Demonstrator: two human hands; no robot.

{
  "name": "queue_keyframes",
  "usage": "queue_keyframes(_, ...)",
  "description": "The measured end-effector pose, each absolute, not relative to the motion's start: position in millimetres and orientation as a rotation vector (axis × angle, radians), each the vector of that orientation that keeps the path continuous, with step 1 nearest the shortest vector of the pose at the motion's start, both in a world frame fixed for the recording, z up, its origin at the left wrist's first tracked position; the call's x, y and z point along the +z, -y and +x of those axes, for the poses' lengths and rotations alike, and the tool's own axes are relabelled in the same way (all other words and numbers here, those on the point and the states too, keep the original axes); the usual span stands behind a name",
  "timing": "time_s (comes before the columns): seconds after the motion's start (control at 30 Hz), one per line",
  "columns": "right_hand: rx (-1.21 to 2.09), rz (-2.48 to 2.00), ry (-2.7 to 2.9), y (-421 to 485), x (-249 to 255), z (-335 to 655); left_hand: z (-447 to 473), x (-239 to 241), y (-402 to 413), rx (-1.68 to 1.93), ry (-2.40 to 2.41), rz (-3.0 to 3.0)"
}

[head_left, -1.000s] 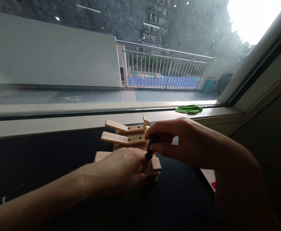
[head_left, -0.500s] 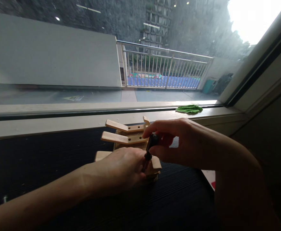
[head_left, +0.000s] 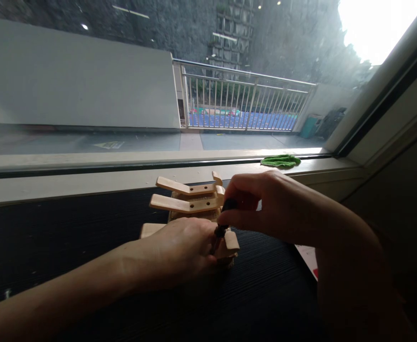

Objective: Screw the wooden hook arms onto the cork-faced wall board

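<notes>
My right hand [head_left: 261,199] is closed around the dark handle of a screwdriver [head_left: 220,231], which points down and slightly left. My left hand [head_left: 189,244] lies over the nearest bent wooden hook [head_left: 232,241], its fingers curled there beside the screwdriver's shaft. The screwdriver's tip is hidden at my left fingertips. Farther back, two more bent wooden hooks, a middle one [head_left: 172,204] and a far one [head_left: 174,185], lie across a rough brown block [head_left: 176,215]. Each of these two shows two dark holes.
A black wood-grained table [head_left: 87,223] bears the work, with a small screw [head_left: 7,293] at its left. A green cloth [head_left: 280,161] lies on the white windowsill [head_left: 122,186] behind. Part of a white and red sheet [head_left: 306,256] shows under my right forearm.
My right hand's fingers have shifted and closed in on the screwdriver handle, uncovering the curled end of the middle hook. My left hand stays in place.
</notes>
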State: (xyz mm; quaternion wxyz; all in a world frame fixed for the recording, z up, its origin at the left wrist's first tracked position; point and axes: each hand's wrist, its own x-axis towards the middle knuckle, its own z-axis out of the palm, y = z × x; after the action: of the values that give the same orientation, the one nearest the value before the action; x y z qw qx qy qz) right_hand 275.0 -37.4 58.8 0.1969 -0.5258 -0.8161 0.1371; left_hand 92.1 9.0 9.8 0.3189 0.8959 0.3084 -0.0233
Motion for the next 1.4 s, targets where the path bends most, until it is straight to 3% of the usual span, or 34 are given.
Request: queue_keyframes(1.4, 0.402, -1.47, 2.333, 47, 61, 281, 91, 5, -12, -0.039, -0.829, 2.37)
